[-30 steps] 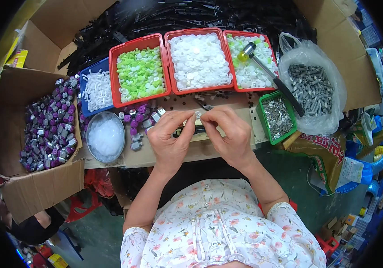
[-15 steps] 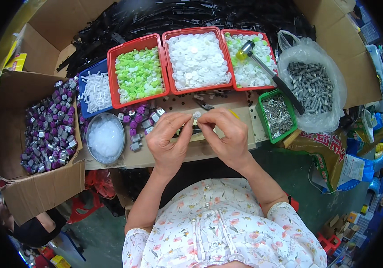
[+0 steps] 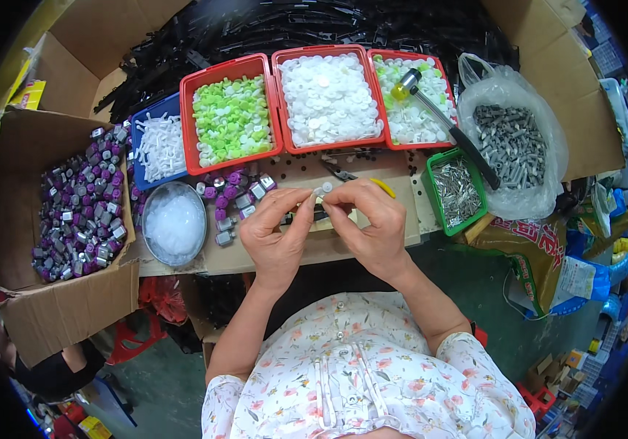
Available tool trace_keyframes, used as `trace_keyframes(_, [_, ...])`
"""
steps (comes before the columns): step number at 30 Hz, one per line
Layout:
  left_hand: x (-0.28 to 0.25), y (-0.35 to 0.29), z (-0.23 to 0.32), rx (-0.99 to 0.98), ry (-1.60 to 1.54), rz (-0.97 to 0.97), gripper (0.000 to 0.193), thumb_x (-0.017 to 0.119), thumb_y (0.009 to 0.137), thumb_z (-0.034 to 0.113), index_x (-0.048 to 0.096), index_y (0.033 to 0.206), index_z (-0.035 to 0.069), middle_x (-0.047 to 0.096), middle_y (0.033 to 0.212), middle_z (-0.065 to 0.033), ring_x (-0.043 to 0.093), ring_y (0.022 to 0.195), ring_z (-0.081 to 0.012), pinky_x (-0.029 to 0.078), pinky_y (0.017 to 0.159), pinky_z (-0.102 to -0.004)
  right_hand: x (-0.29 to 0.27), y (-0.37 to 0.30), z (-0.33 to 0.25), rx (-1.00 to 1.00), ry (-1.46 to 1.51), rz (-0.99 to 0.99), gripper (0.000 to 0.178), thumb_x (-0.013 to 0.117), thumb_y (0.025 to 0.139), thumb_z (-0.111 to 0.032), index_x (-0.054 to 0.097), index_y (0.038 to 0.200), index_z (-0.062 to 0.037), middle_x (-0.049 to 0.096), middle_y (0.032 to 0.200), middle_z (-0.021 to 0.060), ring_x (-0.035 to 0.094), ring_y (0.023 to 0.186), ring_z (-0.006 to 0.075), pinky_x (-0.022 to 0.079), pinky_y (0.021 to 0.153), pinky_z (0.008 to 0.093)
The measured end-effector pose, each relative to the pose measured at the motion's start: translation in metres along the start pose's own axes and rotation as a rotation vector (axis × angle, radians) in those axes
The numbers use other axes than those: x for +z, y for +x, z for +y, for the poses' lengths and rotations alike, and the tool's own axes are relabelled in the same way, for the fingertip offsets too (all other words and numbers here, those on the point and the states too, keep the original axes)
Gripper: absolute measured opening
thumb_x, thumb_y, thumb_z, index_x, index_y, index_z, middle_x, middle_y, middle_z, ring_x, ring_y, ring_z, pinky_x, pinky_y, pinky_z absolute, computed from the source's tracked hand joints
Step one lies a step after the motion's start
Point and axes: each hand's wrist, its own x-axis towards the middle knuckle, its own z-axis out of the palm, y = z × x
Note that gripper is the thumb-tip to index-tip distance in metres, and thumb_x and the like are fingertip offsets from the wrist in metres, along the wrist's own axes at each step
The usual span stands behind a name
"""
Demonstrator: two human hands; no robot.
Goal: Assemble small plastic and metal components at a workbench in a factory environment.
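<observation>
My left hand (image 3: 277, 234) and my right hand (image 3: 371, 223) meet over the front of the work board (image 3: 328, 245). Their fingertips pinch a small white plastic part (image 3: 322, 189) between them. A dark piece lies under the hands, mostly hidden. Just left of my left hand sit several small purple and silver parts (image 3: 235, 196). Pliers with a yellow handle (image 3: 361, 179) lie right behind my right hand.
Three red trays hold green caps (image 3: 232, 117), white discs (image 3: 327, 96) and mixed white and green pieces (image 3: 410, 110). A hammer (image 3: 442, 124) lies across the right tray. A blue tray (image 3: 159, 146), a round bowl (image 3: 175, 223), a green tray of metal pins (image 3: 454, 192), a bag of grey parts (image 3: 511, 146), a cardboard box of purple parts (image 3: 72, 201) surround the board.
Both hands have stayed together over the board; the fingers have shifted slightly around the small white part.
</observation>
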Motion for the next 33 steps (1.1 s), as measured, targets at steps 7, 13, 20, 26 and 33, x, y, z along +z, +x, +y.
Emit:
trace_keyframes(7, [0.003, 0.001, -0.005, 0.256, 0.127, -0.004, 0.015, 0.072, 0.079, -0.01, 0.072, 0.093, -0.004, 0.071, 0.088, -0.0103, 0.067, 0.082, -0.0194, 0.052, 0.075, -0.0291, -0.001, -0.001, 0.002, 0.0, 0.011, 0.001, 0.013, 0.071, 0.076, 0.008, 0.068, 0.087, 0.0021, 0.066, 0.081, 0.0093, 0.063, 0.07, 0.0193, 0.049, 0.062, 0.0297])
trace_keyframes(13, [0.003, 0.0, -0.005, 0.309, 0.136, -0.037, 0.017, 0.071, 0.077, -0.011, 0.071, 0.093, -0.004, 0.071, 0.087, -0.012, 0.068, 0.082, -0.0231, 0.053, 0.074, -0.0313, -0.003, -0.002, 0.005, 0.09, 0.09, -0.014, 0.01, 0.071, 0.08, 0.005, 0.068, 0.088, 0.0025, 0.067, 0.086, 0.0085, 0.063, 0.073, 0.0167, 0.05, 0.065, 0.0281])
trace_keyframes(20, [-0.003, -0.003, -0.008, 0.175, -0.007, -0.095, 0.016, 0.071, 0.079, -0.01, 0.071, 0.094, -0.004, 0.071, 0.088, -0.0122, 0.068, 0.084, -0.0226, 0.053, 0.076, -0.0311, -0.007, -0.003, 0.015, 0.302, 0.371, -0.065, 0.011, 0.072, 0.085, 0.0, 0.071, 0.096, 0.0001, 0.065, 0.094, 0.0068, 0.062, 0.082, 0.0137, 0.049, 0.072, 0.0254])
trace_keyframes(26, [-0.014, -0.006, -0.01, 0.146, -0.055, -0.2, 0.023, 0.075, 0.078, -0.008, 0.072, 0.101, -0.005, 0.07, 0.096, -0.0128, 0.064, 0.091, -0.0198, 0.051, 0.078, -0.0295, -0.008, 0.0, 0.012, 0.075, 0.128, -0.143, 0.011, 0.072, 0.082, 0.002, 0.071, 0.093, 0.0003, 0.064, 0.089, 0.0083, 0.062, 0.078, 0.0165, 0.049, 0.069, 0.0277])
trace_keyframes(33, [-0.024, -0.008, -0.022, 0.143, 0.016, -0.166, 0.032, 0.085, 0.07, 0.003, 0.073, 0.1, -0.002, 0.072, 0.095, -0.0128, 0.067, 0.088, -0.0245, 0.052, 0.078, -0.034, 0.002, -0.007, 0.013, -0.078, 0.058, -0.15, 0.016, 0.074, 0.076, 0.007, 0.071, 0.091, 0.0009, 0.063, 0.087, 0.0109, 0.063, 0.074, 0.0206, 0.049, 0.063, 0.0298])
